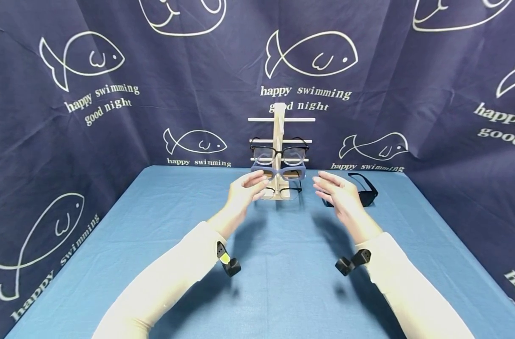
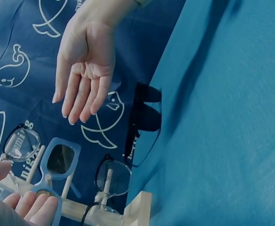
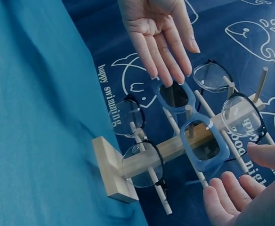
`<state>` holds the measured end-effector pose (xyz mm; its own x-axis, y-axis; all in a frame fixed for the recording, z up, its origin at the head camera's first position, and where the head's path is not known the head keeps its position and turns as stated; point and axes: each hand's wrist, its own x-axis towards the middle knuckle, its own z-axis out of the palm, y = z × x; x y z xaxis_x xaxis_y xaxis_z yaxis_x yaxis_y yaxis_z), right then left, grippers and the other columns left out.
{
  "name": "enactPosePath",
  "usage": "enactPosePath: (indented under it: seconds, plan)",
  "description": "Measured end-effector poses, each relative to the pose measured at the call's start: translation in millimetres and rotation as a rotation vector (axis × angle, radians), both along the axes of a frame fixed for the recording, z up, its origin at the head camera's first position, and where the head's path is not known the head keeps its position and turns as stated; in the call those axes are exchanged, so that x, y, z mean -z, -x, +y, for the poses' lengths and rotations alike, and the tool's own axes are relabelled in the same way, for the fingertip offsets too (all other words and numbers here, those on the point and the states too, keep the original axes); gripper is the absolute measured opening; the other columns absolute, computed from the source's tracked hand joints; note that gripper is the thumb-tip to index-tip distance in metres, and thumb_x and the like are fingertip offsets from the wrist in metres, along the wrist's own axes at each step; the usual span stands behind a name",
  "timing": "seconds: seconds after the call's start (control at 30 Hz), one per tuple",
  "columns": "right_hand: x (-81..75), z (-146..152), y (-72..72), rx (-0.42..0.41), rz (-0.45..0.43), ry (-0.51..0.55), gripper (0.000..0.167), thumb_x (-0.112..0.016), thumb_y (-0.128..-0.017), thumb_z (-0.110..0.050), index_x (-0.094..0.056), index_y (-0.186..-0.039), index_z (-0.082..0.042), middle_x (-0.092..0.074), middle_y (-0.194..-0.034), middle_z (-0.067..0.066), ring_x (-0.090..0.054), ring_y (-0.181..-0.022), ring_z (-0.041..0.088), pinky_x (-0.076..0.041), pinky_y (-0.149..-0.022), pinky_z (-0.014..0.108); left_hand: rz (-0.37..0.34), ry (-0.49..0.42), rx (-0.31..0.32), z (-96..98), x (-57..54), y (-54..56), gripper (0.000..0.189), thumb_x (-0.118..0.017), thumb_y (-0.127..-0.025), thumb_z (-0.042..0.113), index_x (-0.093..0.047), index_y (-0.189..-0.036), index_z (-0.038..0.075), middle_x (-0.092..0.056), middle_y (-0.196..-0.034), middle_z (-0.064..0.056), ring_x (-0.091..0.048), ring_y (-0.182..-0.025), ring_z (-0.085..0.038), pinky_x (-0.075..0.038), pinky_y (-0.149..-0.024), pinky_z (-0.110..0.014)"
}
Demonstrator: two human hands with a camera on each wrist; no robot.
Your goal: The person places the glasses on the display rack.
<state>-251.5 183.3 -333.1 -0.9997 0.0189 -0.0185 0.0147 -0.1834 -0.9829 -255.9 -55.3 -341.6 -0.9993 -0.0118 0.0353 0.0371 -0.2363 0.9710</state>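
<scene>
A wooden display stand point(image 1: 279, 115) with crossbars holds several glasses: black-framed glasses point(image 1: 277, 151) on top, blue-framed sunglasses point(image 1: 302, 170) below them, and thin dark-rimmed glasses point(image 1: 294, 190) lowest. My left hand point(image 1: 245, 190) is at the stand's left front, fingers loosely extended and nothing held. Its fingertips overlap the blue sunglasses' left lens in the head view; whether they touch, I cannot tell. On the other side my right hand point(image 1: 340, 194) hovers apart from the stand, palm turned inward and fingers extended. Both palms face each other across the blue sunglasses point(image 3: 206, 162).
Black sunglasses point(image 1: 369, 197) lie on the blue tablecloth point(image 1: 278, 282) behind my right hand, partly hidden by it. A dark blue curtain point(image 1: 223, 84) with fish drawings hangs at the back and sides. The stand's wooden base point(image 3: 110, 169) rests on the cloth.
</scene>
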Motion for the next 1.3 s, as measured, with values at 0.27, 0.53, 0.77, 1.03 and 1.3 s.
enactPosePath:
  seconds: [0.27,0.53,0.77,1.03,1.3]
  plan:
    - [7.4,8.7,-5.3,-0.012,-0.017,-0.032,0.06,-0.065,-0.093,-0.011,-0.039,-0.144,0.006,-0.07,-0.094,-0.014,-0.067,-0.087,-0.001,-0.056,-0.089,0.019,-0.01,-0.028,0.04,14.2,5.5,-2.7,0.042,-0.067,-0.087,-0.003,-0.058,-0.129,-0.004,-0.061,-0.126,-0.025,-0.066,-0.09,-0.009,-0.048,-0.104,-0.048]
    - [15.6,19.3,-8.8,-0.006,-0.024,-0.018,0.061,-0.066,-0.092,-0.012,-0.038,-0.143,0.006,-0.072,-0.093,-0.015,-0.068,-0.088,0.001,-0.054,-0.096,0.025,0.0,0.005,0.056,28.0,9.3,-6.7,0.04,-0.068,-0.087,0.0,-0.061,-0.126,-0.001,-0.061,-0.126,-0.025,-0.066,-0.091,-0.008,-0.055,-0.097,-0.041]
    - [15.7,23.7,-11.4,-0.004,-0.019,-0.029,0.064,-0.067,-0.092,-0.011,-0.036,-0.144,0.008,-0.071,-0.091,-0.016,-0.068,-0.084,0.0,-0.055,-0.091,0.02,0.011,-0.002,0.09,39.8,10.1,-8.0,0.043,-0.068,-0.087,0.001,-0.058,-0.129,-0.003,-0.062,-0.127,-0.023,-0.067,-0.096,-0.01,-0.054,-0.099,-0.04]
    - [22.6,33.1,-13.1,0.007,0.008,-0.001,0.061,-0.063,-0.093,-0.006,-0.033,-0.142,0.013,-0.072,-0.087,-0.014,-0.068,-0.082,0.0,-0.057,-0.084,0.018,0.024,0.01,0.105,55.1,9.2,-4.4,0.043,-0.068,-0.087,0.002,-0.058,-0.129,-0.003,-0.064,-0.126,-0.02,-0.066,-0.109,-0.024,-0.056,-0.095,-0.034]
    - [29.0,51.5,-14.8,0.024,0.02,0.051,0.022,-0.066,-0.091,-0.005,-0.061,-0.111,-0.008,-0.074,-0.087,-0.011,-0.07,-0.081,0.002,-0.058,-0.084,0.018,0.045,0.027,0.083,73.7,12.3,-2.8,0.042,-0.07,-0.085,0.003,-0.062,-0.126,0.0,-0.064,-0.126,-0.018,-0.065,-0.111,-0.023,-0.054,-0.098,-0.033]
